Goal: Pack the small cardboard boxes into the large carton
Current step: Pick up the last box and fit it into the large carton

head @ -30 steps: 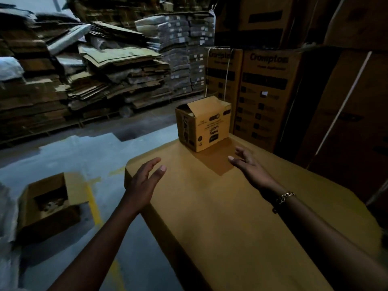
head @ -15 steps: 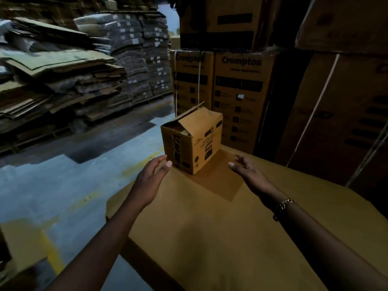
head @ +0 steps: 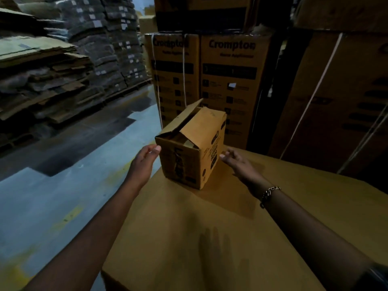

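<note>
Both our hands are spread and hold nothing: left hand (head: 144, 162) has fingertips at the small box's left edge, right hand (head: 239, 162) sits just beside its right face. Under them lies the large carton (head: 210, 238), a broad flat top. On its far end stands the small cardboard box (head: 195, 152), flaps loose.

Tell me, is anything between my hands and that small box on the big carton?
Nothing visible. The left hand has its fingertips at the small box, by its near left corner; the right hand is open just beside its right face. Only bare carton top lies around it.
</note>
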